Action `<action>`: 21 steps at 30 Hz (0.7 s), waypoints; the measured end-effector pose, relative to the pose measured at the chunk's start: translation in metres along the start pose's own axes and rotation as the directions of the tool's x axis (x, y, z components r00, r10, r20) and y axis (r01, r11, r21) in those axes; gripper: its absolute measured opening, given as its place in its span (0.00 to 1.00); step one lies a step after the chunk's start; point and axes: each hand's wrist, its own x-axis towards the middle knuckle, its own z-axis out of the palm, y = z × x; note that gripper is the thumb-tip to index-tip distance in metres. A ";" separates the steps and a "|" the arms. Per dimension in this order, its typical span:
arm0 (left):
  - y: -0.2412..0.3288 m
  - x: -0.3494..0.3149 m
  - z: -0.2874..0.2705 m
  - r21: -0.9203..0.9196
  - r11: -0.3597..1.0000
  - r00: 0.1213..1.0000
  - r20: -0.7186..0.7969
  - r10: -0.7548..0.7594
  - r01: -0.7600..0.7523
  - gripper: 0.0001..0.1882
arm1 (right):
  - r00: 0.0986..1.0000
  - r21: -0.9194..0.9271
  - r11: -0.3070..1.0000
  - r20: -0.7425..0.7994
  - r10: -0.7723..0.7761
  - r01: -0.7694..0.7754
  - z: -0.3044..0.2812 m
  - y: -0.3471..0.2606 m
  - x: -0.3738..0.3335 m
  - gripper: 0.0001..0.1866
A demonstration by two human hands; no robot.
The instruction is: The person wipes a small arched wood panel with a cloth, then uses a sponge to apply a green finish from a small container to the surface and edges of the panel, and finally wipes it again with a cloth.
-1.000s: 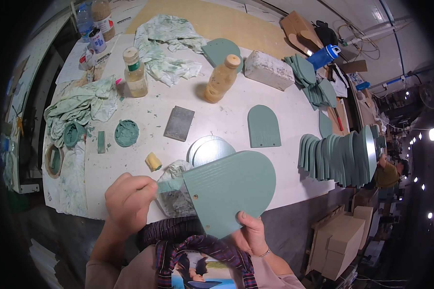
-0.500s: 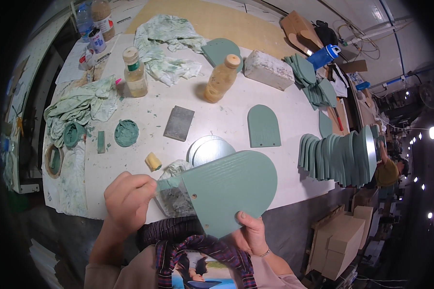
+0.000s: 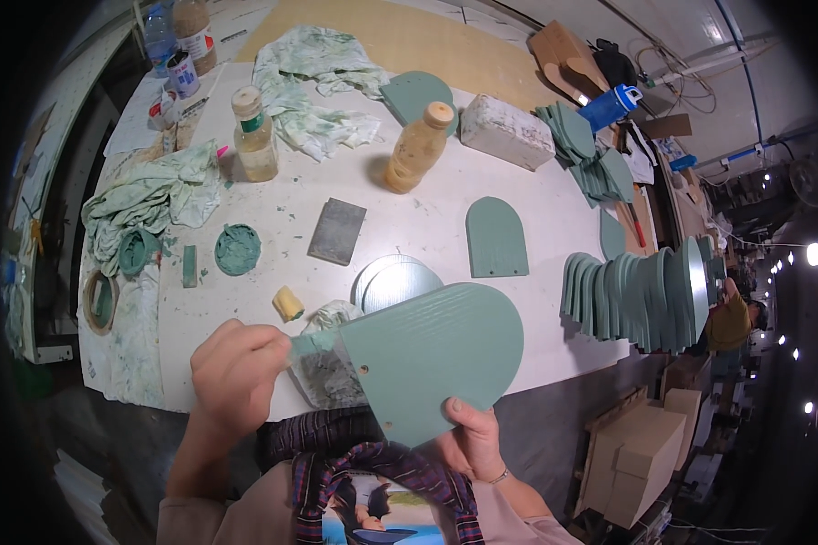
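Note:
A flat green arched wooden panel (image 3: 436, 350) is held tilted over the table's near edge by my right hand (image 3: 473, 434), its thumb on the face and its other fingers hidden underneath. Two small holes show near the panel's straight edge. My left hand (image 3: 241, 374) is closed around a small flat green-smeared scraper (image 3: 313, 343), whose tip lies right beside the panel's straight edge; I cannot tell whether they touch. Beneath, on the table, are a crumpled greyish cloth (image 3: 332, 372), pale round discs (image 3: 397, 283) partly covered by the panel, and a yellow piece (image 3: 288, 304).
Left on the white table (image 3: 318, 291) are a tub of green putty (image 3: 237, 249), stained rags (image 3: 168, 195) and a grey sanding block (image 3: 337, 231). Bottles (image 3: 420, 147) stand farther back. Another arched panel (image 3: 497, 238) lies right of centre, near a row of stacked panels (image 3: 632, 300).
My left hand and the scraper have shifted slightly left. The panel and my right hand have hardly moved.

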 end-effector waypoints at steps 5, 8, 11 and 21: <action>-0.003 0.000 -0.002 0.006 0.999 0.999 0.030 -0.031 0.031 0.15 | 1.000 -0.017 1.000 0.006 -0.008 0.008 0.001 0.000 0.000 0.31; -0.002 -0.001 -0.005 -0.057 0.995 0.996 0.025 -0.080 0.082 0.15 | 1.000 -0.018 1.000 -0.019 -0.005 0.005 0.006 -0.002 -0.001 0.31; -0.001 -0.004 -0.001 -0.198 0.968 0.988 0.025 -0.153 0.155 0.15 | 0.995 -0.037 0.999 -0.091 -0.034 0.031 0.000 -0.010 0.003 0.31; 0.005 0.005 0.000 -0.327 0.939 0.990 0.127 -0.064 0.103 0.14 | 0.981 -0.084 0.986 -0.115 -0.154 0.144 0.000 -0.052 0.015 0.35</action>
